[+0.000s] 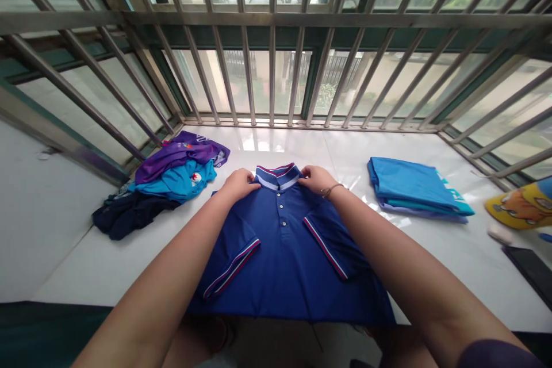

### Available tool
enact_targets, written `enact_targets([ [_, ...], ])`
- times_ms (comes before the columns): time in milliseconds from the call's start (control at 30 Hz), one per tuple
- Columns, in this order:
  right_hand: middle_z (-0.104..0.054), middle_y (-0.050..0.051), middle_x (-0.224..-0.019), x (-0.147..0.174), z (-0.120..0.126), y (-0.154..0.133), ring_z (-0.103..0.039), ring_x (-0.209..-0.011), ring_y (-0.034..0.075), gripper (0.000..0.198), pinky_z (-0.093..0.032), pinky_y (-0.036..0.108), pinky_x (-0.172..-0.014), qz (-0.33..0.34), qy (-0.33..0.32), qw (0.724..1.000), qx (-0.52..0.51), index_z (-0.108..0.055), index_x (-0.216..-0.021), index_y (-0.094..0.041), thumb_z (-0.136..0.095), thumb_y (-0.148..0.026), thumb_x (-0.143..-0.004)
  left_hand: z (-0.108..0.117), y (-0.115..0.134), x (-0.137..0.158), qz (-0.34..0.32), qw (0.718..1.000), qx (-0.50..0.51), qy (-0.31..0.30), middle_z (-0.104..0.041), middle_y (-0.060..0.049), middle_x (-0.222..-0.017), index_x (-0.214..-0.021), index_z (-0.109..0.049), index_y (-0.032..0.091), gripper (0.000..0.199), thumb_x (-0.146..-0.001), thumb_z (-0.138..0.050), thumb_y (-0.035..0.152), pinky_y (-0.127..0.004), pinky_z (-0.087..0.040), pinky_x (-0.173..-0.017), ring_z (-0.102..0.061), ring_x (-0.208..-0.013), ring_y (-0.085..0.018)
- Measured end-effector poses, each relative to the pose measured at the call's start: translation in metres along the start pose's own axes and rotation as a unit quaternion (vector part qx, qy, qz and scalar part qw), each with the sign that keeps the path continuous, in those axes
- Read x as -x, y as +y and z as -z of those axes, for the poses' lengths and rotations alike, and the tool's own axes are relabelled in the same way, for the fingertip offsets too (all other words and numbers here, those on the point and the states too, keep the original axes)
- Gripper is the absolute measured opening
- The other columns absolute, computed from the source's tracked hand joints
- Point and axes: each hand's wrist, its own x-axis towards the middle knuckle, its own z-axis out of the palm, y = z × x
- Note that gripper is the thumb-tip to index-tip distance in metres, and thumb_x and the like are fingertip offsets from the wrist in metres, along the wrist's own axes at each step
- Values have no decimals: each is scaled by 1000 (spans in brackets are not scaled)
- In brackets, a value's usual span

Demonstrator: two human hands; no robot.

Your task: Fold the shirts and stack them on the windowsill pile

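A navy blue polo shirt [280, 259] lies front side up before me, its collar toward the window and its hem hanging at the sill's near edge. Both short sleeves, trimmed in red and white, are laid inward over the front. My left hand [240, 183] pinches the shoulder just left of the striped collar [278, 177]. On the other side of the collar, my right hand [318, 179] grips the right shoulder between thumb and fingers. A thin bracelet circles my right wrist.
Crumpled purple, light blue and dark clothes [172, 175] are heaped at the left. Folded blue garments [409, 187] lie stacked at the right. Beyond them are a yellow patterned object [520, 207] and a black phone-like slab [528, 270]. Metal bars [272, 69] enclose the white sill [284, 141].
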Motion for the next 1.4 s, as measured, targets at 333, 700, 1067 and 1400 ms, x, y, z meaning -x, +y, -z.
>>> enact_targets([
  [333, -76, 8, -116, 85, 8, 61, -68, -113, 26, 34, -53, 40, -105, 326, 4, 945, 8, -78, -109, -24, -60, -3, -90, 11, -71, 79, -235, 972, 13, 22, -74, -11, -135, -110, -79, 24, 39, -82, -52, 16, -50, -49, -121, -65, -134, -31],
  [700, -81, 10, -107, 51, 37, 113, -76, -99, 27, 24, -56, 33, -92, 41, -57, 994, 80, -81, -117, -20, -71, -34, -100, 51, -112, 46, -24, 992, 24, -125, -82, -8, -96, -92, -81, 26, 42, -72, -70, 61, -41, -59, -87, -76, -98, -34],
  [1067, -81, 14, -112, 46, 46, 144, -74, -104, 27, 22, -52, 32, -91, -67, 1, 991, 114, -79, -115, -15, -62, -22, -105, 49, -88, -14, 32, 998, 32, -51, -78, -2, -77, -79, -76, 27, 31, -72, -75, 57, -30, -50, -67, -72, -80, -26],
  [1400, -73, 20, -125, 8, 82, 125, -69, -110, 29, 27, -50, 36, -96, -118, 148, 973, 130, -75, -120, -12, -53, -23, -108, 72, -38, -79, 45, 997, 6, 64, -77, -3, -82, -92, -75, 23, 16, -87, -71, 38, -28, -52, -69, -72, -74, -20],
])
